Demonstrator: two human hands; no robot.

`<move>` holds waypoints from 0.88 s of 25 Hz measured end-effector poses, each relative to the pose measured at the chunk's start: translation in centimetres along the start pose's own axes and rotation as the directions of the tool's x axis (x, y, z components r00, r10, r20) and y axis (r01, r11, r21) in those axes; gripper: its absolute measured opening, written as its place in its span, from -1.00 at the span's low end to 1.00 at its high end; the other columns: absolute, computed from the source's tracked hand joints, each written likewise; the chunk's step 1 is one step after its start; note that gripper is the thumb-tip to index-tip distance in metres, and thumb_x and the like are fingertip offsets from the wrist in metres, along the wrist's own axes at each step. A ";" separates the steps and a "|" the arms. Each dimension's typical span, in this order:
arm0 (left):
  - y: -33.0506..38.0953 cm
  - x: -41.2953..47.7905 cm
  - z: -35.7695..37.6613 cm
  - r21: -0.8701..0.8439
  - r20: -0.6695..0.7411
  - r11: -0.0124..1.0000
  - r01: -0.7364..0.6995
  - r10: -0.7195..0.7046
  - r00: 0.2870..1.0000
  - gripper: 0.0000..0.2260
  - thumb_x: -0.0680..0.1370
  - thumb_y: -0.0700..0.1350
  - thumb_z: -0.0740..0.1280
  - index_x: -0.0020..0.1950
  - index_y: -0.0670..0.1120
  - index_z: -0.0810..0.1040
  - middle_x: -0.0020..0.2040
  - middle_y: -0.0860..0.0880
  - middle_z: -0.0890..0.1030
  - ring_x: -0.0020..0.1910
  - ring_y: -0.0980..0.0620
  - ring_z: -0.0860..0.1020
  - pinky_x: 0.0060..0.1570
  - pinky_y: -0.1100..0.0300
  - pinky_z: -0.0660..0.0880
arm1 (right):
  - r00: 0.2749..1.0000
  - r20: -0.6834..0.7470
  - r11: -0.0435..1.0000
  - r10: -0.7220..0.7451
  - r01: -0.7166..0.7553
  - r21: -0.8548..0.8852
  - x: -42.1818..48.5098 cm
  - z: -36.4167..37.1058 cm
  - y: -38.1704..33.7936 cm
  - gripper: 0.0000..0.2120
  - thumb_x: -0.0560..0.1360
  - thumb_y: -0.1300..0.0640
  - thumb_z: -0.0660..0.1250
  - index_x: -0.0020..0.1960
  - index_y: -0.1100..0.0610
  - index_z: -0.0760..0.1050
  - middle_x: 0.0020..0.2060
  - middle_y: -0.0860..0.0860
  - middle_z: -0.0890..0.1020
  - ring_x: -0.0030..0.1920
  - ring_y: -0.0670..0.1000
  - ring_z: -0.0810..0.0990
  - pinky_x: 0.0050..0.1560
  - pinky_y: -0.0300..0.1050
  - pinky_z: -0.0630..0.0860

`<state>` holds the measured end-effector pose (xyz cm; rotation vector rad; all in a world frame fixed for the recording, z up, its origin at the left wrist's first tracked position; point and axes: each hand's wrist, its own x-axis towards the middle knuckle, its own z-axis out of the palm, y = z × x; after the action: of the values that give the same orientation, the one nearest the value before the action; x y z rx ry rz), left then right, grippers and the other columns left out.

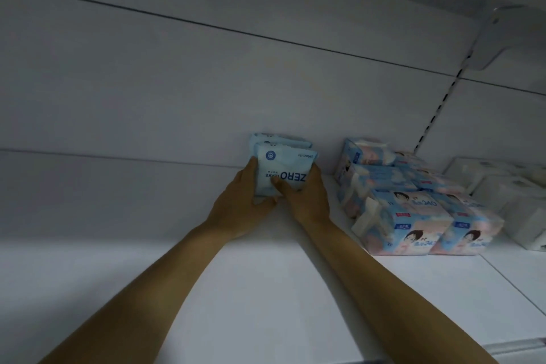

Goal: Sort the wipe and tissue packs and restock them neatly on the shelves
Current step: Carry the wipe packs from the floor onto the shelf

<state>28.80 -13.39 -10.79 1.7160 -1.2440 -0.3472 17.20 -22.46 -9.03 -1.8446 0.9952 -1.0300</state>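
Note:
A light blue pack [283,168] printed "ZERO" upside down stands at the back of the white shelf [266,289], against the rear wall. A second blue pack [280,140] of the same kind stands just behind it. My left hand [242,204] grips the front pack's left side. My right hand [307,201] grips its right side, thumb across the lower front. Both arms reach deep into the shelf.
Rows of blue-and-pink tissue packs [413,216] with a face print fill the shelf to the right. White packs [508,195] lie further right. A slotted upright [437,115] and a bracket [502,38] carry the shelf above. Bare shelf spreads to the left.

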 end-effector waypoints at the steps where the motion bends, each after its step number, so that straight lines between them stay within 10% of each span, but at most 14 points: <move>1: -0.2 0.1 0.0 -0.008 -0.007 1.000 -0.006 0.006 1.000 -0.17 0.36 0.24 0.38 0.53 0.14 0.09 0.38 0.07 0.43 0.22 0.07 0.54 0.14 -0.01 0.55 | 1.000 -0.004 1.000 0.002 -0.002 -0.017 0.2 0.1 0.1 -0.35 0.09 -0.33 0.44 0.13 -0.21 0.37 0.05 -0.18 0.61 0.08 -0.07 0.61 0.08 0.10 0.56; 9: -0.6 0.5 -0.2 0.031 0.012 0.999 0.012 -0.012 1.000 -0.14 0.36 0.21 0.38 0.54 0.25 -0.02 0.41 0.10 0.40 0.32 0.07 0.47 0.23 -0.06 0.48 | 0.999 0.017 0.999 0.038 -0.038 -0.007 0.1 -0.2 -0.5 -0.28 0.06 -0.28 0.49 0.15 -0.16 0.36 0.08 -0.14 0.60 0.09 -0.05 0.60 0.12 0.06 0.55; 14: 3.8 -3.0 -0.9 0.116 -0.142 0.983 0.145 -0.128 0.982 -0.22 0.50 -0.04 0.41 0.57 -0.03 0.00 0.50 -0.03 0.25 0.44 -0.02 0.26 0.25 0.25 0.24 | 0.984 0.174 0.998 0.043 -0.051 0.044 0.1 -2.2 -1.1 -0.32 0.19 -0.12 0.60 0.18 0.10 0.42 0.09 -0.07 0.62 0.04 -0.02 0.63 0.03 -0.10 0.60; 16: 5.1 -5.0 -1.1 0.174 -0.178 0.964 0.204 -0.173 0.969 -0.21 0.53 0.02 0.38 0.58 -0.02 -0.06 0.55 -0.03 0.15 0.50 -0.04 0.15 0.37 0.15 0.18 | 0.972 0.224 0.990 0.071 -0.096 0.106 -0.8 -3.4 -2.2 -0.55 0.38 0.13 0.53 0.10 0.11 0.31 0.06 -0.02 0.55 -0.01 -0.04 0.56 -0.05 -0.24 0.54; 22: 8.3 -12.6 -1.4 0.316 -0.260 0.922 0.225 -0.144 0.955 -0.29 0.54 0.03 0.34 0.57 -0.05 0.05 0.52 -0.08 0.23 0.47 -0.09 0.24 0.41 -0.01 0.28 | 0.977 0.207 0.994 -0.047 0.066 -0.085 -6.9 -5.5 -3.7 -0.36 0.35 -0.02 0.49 0.34 0.13 0.35 0.21 0.09 0.54 0.20 0.11 0.53 0.15 -0.03 0.52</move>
<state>19.41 -2.13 -6.93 2.1146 -1.0123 -0.0336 10.65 -16.31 -5.71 -2.0187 0.8836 -0.8191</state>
